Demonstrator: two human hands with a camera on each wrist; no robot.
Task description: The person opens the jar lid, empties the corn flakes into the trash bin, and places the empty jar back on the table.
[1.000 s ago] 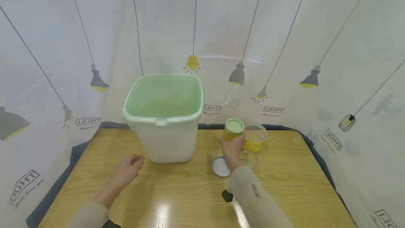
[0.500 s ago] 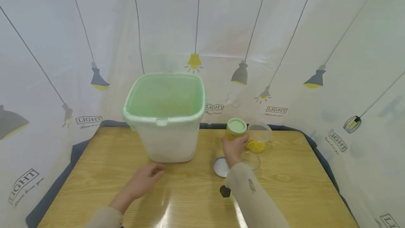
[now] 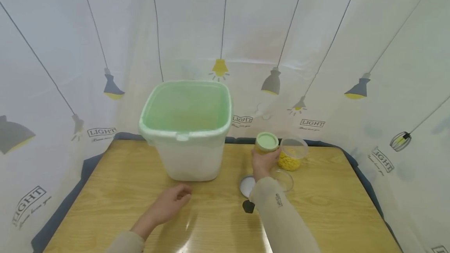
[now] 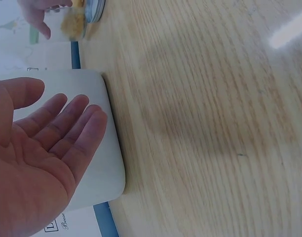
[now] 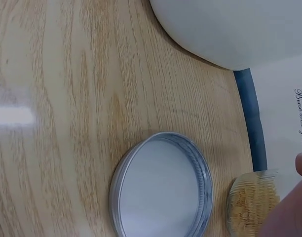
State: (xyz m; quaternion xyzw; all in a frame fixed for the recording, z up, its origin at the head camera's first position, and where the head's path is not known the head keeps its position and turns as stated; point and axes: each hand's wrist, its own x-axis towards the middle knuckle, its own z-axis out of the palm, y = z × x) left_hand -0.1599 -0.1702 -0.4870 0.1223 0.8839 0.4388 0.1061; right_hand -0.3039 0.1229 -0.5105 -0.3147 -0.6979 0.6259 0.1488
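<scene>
My right hand [image 3: 263, 163] grips a clear jar with a pale green lid [image 3: 267, 142], standing right of the bin. Small yellow pieces fill the lower part of this jar [image 5: 249, 202] in the right wrist view, where only part of the hand shows at the edge. My left hand [image 3: 170, 204] is in front of the bin, over the table, holding nothing. In the left wrist view its palm [image 4: 37, 168] faces up with the fingers loosely extended. A silver-rimmed round lid [image 5: 161, 187] lies inside up near my right wrist.
A large white bin [image 3: 191, 159] with a green rim stands open at the back of the wooden table [image 3: 116, 190]. Right of the held jar is a clear container of yellow pieces [image 3: 289, 162], and a clear round lid [image 3: 286, 180] lies in front of it. A lamp-printed sheet [image 3: 190, 30] hangs behind.
My left hand has moved right to just in front of the bin. The right hand stays at the green-lidded jar. The whole head view has shifted slightly.
</scene>
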